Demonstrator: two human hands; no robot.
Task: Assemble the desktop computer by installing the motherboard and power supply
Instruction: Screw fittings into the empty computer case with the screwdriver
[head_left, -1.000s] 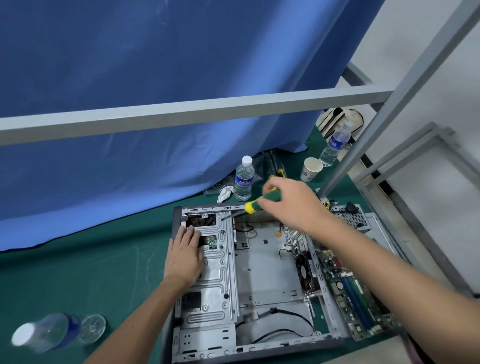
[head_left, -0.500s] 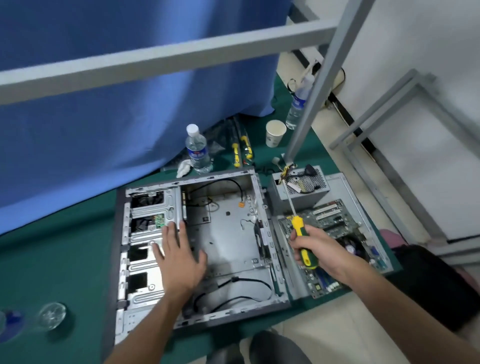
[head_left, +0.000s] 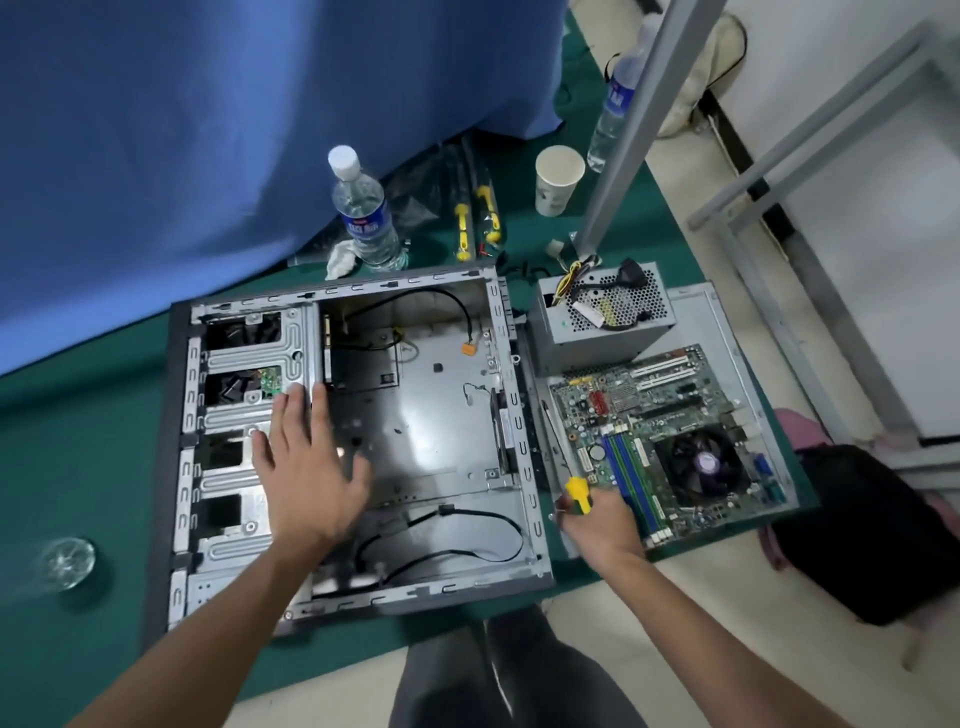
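Observation:
An open grey computer case lies flat on the green mat, its main bay holding only loose cables. My left hand hovers open over the drive cage and bay floor, fingers spread. To the right of the case lies the green motherboard with its black fan, on a metal side panel. Behind it stands the grey power supply with its cable bundle. My right hand grips a yellow-and-green screwdriver at the motherboard's near left corner, shaft pointing away from me along the case wall.
A water bottle, two yellow-handled tools and a paper cup stand behind the case by the blue curtain. A grey frame post rises near the power supply. A black bag lies right; an overturned bottle lies left.
My right hand carried the screwdriver from the case's far edge to the motherboard's near corner. My left hand slid from the drive cage toward the bay. The view tilted down.

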